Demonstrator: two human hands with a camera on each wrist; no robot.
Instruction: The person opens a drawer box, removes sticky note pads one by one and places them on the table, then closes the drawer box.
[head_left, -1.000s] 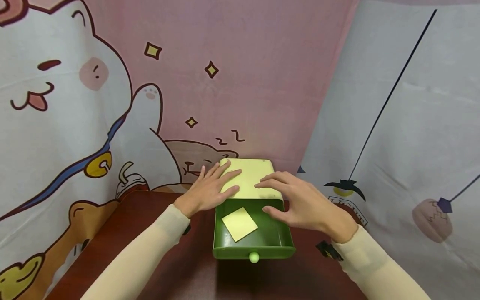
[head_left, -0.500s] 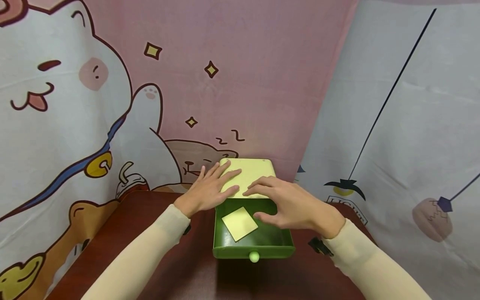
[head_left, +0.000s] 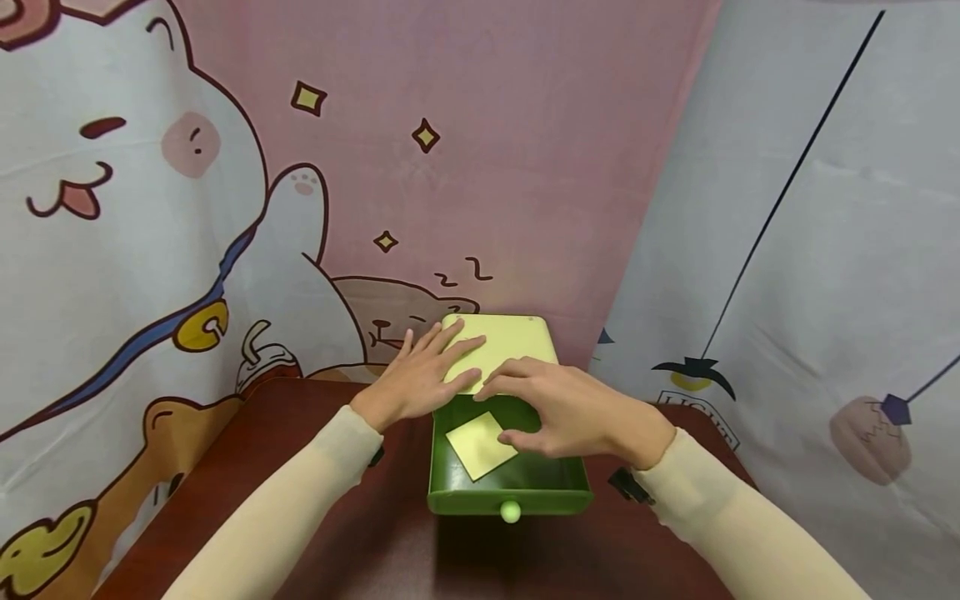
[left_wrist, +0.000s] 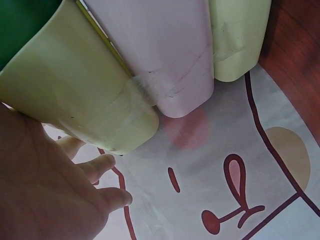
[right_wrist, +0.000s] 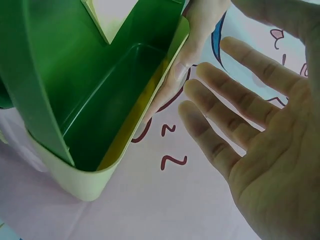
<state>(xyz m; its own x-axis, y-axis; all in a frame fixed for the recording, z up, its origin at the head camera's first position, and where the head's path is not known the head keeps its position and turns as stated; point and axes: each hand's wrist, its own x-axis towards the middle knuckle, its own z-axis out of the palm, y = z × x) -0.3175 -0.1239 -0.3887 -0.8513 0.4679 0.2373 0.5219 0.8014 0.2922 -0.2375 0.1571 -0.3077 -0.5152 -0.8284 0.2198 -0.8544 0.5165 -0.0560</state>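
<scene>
A small drawer cabinet point(head_left: 517, 333) with a pale yellow top stands on the table. Its green top drawer point(head_left: 457, 502) is pulled out, a light green knob point(head_left: 510, 512) on the front. In the drawer lies a pale yellow square pad of notes point(head_left: 474, 450), its right corner hidden behind my right thumb. My left hand point(head_left: 420, 379) rests on the left of the cabinet top, fingers spread. Above the drawer hovers my right hand point(head_left: 577, 410), fingers loosely bent, thumb apart, holding nothing. The right wrist view shows that palm point(right_wrist: 275, 165) beside the cabinet's rim.
Pink and yellow tiers point(left_wrist: 165, 60) sit below the top one in the left wrist view. The cabinet stands on a dark red wooden table point(head_left: 375, 533). A cartoon-printed cloth point(head_left: 525, 167) hangs close behind it.
My right hand has moved left over the drawer, its thumb now in front of the pad's corner. My left hand has stayed on the cabinet top; drawer and pad look unmoved.
</scene>
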